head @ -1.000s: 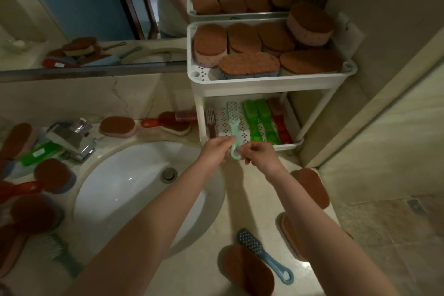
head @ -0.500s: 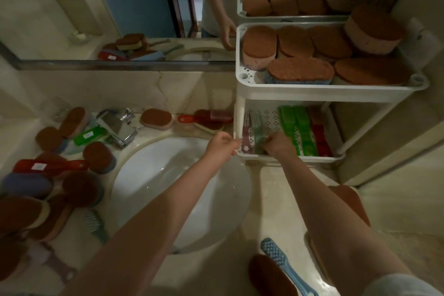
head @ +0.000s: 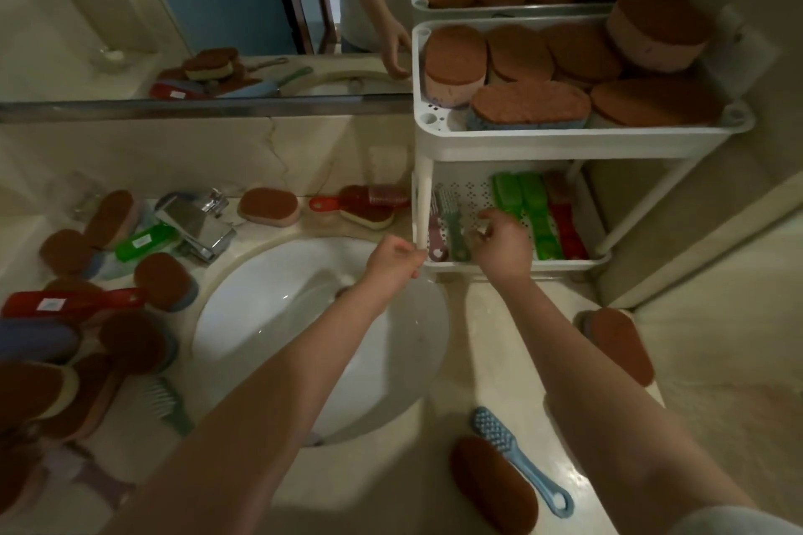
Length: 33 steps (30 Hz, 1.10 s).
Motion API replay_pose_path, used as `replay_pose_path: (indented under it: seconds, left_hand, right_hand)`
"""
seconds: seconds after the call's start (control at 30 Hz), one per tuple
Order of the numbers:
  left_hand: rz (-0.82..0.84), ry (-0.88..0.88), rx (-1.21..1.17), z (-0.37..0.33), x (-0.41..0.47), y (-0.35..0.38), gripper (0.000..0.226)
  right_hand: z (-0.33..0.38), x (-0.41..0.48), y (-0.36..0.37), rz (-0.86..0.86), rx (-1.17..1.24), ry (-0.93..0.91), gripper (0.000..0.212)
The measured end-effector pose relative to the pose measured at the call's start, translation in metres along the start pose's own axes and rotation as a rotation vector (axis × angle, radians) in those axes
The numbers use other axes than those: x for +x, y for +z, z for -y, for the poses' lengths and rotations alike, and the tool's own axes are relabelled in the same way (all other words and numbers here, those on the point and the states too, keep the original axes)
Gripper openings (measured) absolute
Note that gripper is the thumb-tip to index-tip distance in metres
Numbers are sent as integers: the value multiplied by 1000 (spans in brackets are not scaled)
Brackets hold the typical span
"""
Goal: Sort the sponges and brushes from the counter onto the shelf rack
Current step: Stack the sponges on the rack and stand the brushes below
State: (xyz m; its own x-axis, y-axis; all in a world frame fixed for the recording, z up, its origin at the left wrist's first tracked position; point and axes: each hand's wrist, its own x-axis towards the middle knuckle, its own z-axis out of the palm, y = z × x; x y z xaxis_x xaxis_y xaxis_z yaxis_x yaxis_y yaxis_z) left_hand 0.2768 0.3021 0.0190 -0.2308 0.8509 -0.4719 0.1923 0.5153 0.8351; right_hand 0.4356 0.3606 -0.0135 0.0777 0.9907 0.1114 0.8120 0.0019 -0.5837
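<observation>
At the right end of the counter (head: 499, 343) stands the white shelf rack (head: 565, 139), its front rim touching the edge of the round white sink (head: 269, 317). Its upper tray is packed rim to rim with brown-topped sponges (head: 530, 100), one stacked high in the far right corner. On the lower tray a pink brush (head: 436, 230) and a pale green brush (head: 454, 226) lie side by side against the left post, while bright green brushes (head: 528, 208) and a red brush (head: 565, 222) fill the right half; a strip of bare perforated floor stays open between the two groups. The right hand (head: 504, 239) reaches over the front lip into that strip, fingers loosely spread and curled, holding nothing, its fingertips just beside the pale green brush. The left hand (head: 393, 258) hangs over the basin close to the rack's left post, curled into a loose fist with nothing visible in it. Behind the sink, along the wall, lie a sponge and a red-handled brush (head: 347, 202) on another sponge, beside the chrome tap (head: 195, 222). Left of the basin the counter is crowded with sponges and brushes overlapping one another. Near the front edge a blue brush (head: 517, 458) lies just beside a brown sponge (head: 493, 487), with bare counter around them, and another sponge (head: 621, 343) sits at the right edge.
</observation>
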Motion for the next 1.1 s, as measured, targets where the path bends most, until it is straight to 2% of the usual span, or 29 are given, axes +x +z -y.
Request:
replay_pose_path:
  seconds: [0.13,0.27,0.3,0.43,0.5,0.73,0.83,0.93,1.1]
  left_hand:
    - [89,27,65,5,-6,13,20]
    - [200,34,103,6,-15,33,13]
    - [236,27,118,6,-18,38,9]
    - [355,11,218,8,-25,55,25]
    - [403,4,259,10,-28,62,27]
    - [432,-8,321,13,-33,78,30]
    - [432,-1,337,14,-33,83,33]
    - [422,22,341,13,-34,88,33]
    - [384,5,263,4,-37,100,31]
  right_hand:
    - [-9,-29,-24,-230,121,-34,21]
    - [-42,-59,-38,-296,40,91,23]
    - [-53,-65,-41,-277,-11,136,25]
    - [-90,-85,-54,-86,-229,353,45]
    - [-107,-91,-56,-14,-315,406,47]
    - [-139,-96,-55,224,-390,582,53]
    - [-140,-96,-58,256,-413,551,55]
    - [-135,-97,-62,204,-380,458,55]
    - [-104,-100,-71,44,-7,187,58]
